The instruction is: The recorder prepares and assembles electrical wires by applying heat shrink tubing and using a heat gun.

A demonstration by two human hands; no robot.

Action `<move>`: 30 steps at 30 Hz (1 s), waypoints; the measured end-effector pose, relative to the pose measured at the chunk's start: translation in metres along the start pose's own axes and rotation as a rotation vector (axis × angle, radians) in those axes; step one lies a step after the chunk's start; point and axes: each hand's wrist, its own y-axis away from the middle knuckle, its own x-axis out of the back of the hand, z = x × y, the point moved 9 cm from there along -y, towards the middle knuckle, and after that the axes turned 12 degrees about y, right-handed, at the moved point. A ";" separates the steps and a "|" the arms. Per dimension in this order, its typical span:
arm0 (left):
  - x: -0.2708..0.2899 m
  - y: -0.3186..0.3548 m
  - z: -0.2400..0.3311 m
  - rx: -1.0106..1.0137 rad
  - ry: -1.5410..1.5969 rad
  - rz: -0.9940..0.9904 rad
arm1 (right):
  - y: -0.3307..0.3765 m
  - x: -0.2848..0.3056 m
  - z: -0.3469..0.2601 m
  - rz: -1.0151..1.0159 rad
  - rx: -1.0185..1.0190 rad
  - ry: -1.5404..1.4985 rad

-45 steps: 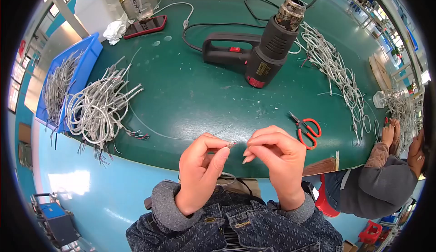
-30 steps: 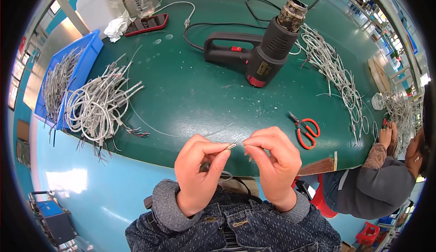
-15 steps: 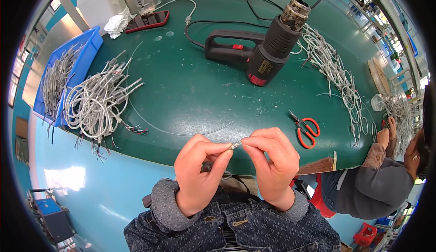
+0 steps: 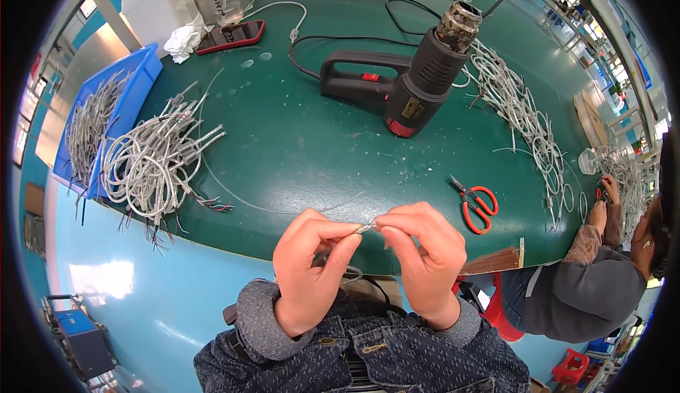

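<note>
Over the front edge of the green table, my left hand (image 4: 312, 258) pinches the end of a grey braided cable (image 4: 365, 228) between thumb and forefinger. My right hand (image 4: 425, 251) is closed at the same cable end, thumb and fingertips pressed together on its loose shielding strands. Below my left hand, part of the grey cable hangs down in a loop. Orange-handled scissors (image 4: 478, 210) lie to the right of my hands. On the left is a heap of grey cables (image 4: 159, 159) with stripped ends.
A black heat gun (image 4: 418, 81) stands behind my hands, its cord trailing back. At left are a blue bin (image 4: 142, 81) of cables and a red-edged phone (image 4: 230, 37). More cables (image 4: 524, 110) lie at right, where a co-worker (image 4: 595, 272) sits.
Both my hands stay almost in place at the cable end. My right fingertips have shifted slightly along the strands. The co-worker's hand has moved a little.
</note>
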 end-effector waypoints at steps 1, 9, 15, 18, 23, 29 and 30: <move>0.001 -0.001 0.000 0.010 0.024 0.001 | 0.000 0.002 0.002 0.004 -0.033 -0.020; -0.009 -0.022 0.026 -0.012 0.153 -0.055 | -0.020 0.030 -0.012 0.055 0.008 0.003; -0.026 -0.038 0.059 0.004 0.238 -0.098 | -0.047 0.055 -0.045 0.126 0.239 0.093; -0.032 -0.045 0.072 -0.034 0.255 -0.056 | -0.057 0.041 -0.027 -0.102 0.119 -0.014; -0.044 -0.057 0.098 -0.362 -0.119 -0.147 | -0.057 0.007 -0.013 -0.335 -0.103 -0.411; -0.051 -0.072 0.102 -0.458 -0.277 -0.155 | -0.074 0.007 -0.001 -0.297 -0.120 -0.436; -0.048 -0.076 0.099 -0.432 -0.258 -0.138 | -0.076 0.007 0.001 -0.285 -0.116 -0.435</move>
